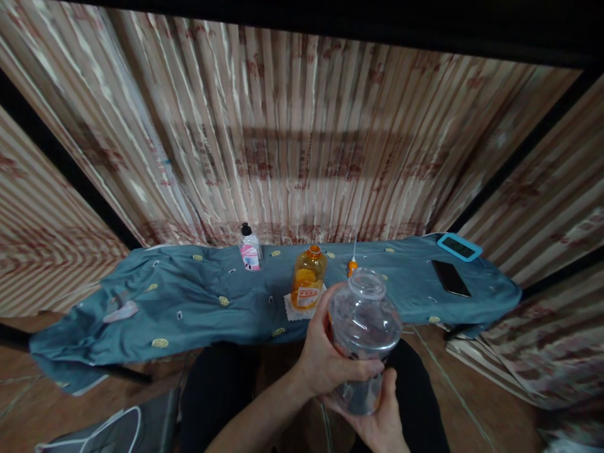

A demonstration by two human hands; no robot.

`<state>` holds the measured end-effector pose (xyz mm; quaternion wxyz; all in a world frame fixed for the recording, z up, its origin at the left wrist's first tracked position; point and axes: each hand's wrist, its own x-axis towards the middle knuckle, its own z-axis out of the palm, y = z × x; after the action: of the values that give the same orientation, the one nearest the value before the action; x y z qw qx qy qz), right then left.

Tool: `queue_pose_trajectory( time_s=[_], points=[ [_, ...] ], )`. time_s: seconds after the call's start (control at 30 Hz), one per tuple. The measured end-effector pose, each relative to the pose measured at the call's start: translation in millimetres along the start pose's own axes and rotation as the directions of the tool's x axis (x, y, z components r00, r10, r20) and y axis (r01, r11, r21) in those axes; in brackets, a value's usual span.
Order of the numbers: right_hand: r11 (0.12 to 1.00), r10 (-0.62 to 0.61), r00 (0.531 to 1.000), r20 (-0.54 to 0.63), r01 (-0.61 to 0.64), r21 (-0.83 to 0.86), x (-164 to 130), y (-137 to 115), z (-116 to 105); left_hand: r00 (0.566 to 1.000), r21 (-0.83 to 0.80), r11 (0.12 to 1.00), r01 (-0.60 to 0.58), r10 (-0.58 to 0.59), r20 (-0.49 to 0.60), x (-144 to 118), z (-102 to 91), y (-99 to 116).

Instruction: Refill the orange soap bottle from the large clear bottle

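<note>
A clear plastic bottle [365, 318] without a cap is held up over my lap, close to the camera and slightly tilted. My left hand [325, 358] wraps its left side, thumb across the front. Lower down, my right hand [380, 415] grips the bottle near its base. Behind it on the cloth-covered bench stands an open amber bottle [309, 280] with orange liquid, resting on a small pale cloth [293, 313]. An orange pump top [352, 267] with a thin upright tube is just right of it.
A small clear bottle [250, 251] with a black cap stands at the back of the bench [189, 283]. To the right lie a black phone [450, 277] and a blue-framed device [460, 247]. A crumpled pale item [121, 312] is at left. Curtains [302, 138] and black poles surround the bench.
</note>
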<state>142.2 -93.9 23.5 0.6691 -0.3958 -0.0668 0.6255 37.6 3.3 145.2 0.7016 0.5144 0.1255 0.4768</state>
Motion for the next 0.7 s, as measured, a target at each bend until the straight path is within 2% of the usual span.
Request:
queue_pose_trajectory(
  time_s=[0.13,0.27,0.33,0.4,0.47,0.5,0.57,0.63,0.7],
  points=[
    [0.986,0.098,0.995,0.013,-0.099,0.134,1,3,5,1.000,-0.020,1.000,-0.024,0.024,0.012,2,2.3,-8],
    [0.976,0.099,0.995,0.005,-0.099,0.197,0,-3,7,0.998,0.035,0.999,-0.003,0.001,0.058,0,-8.0,-14],
    [0.975,0.090,0.996,-0.003,-0.087,0.203,-1,-6,8,0.993,0.086,0.996,-0.032,0.021,0.120,0,-23.3,-14],
    [0.976,0.091,0.996,-0.002,-0.089,0.197,-1,-10,9,0.988,0.169,0.975,-0.144,0.131,0.088,4,-46.8,-13],
    [0.976,0.104,0.995,0.012,-0.104,0.192,1,-13,10,0.960,0.291,0.921,-0.260,0.280,-0.028,14,-75.8,-12],
    [0.975,0.110,0.994,0.021,-0.112,0.192,2,-15,11,0.936,0.392,0.879,-0.273,0.337,-0.102,21,-90.8,-13],
    [0.973,0.109,0.994,0.033,-0.113,0.199,6,-20,12,0.900,0.591,0.784,-0.190,0.380,-0.215,38,-118.1,-19],
    [0.973,0.091,0.995,0.035,-0.096,0.209,11,-24,12,0.921,0.675,0.738,-0.033,0.285,-0.266,54,-137.9,-32],
    [0.974,0.071,0.997,0.036,-0.077,0.214,17,-29,10,0.944,0.676,0.730,0.100,0.146,-0.297,66,-148.4,-49]
  ],
)
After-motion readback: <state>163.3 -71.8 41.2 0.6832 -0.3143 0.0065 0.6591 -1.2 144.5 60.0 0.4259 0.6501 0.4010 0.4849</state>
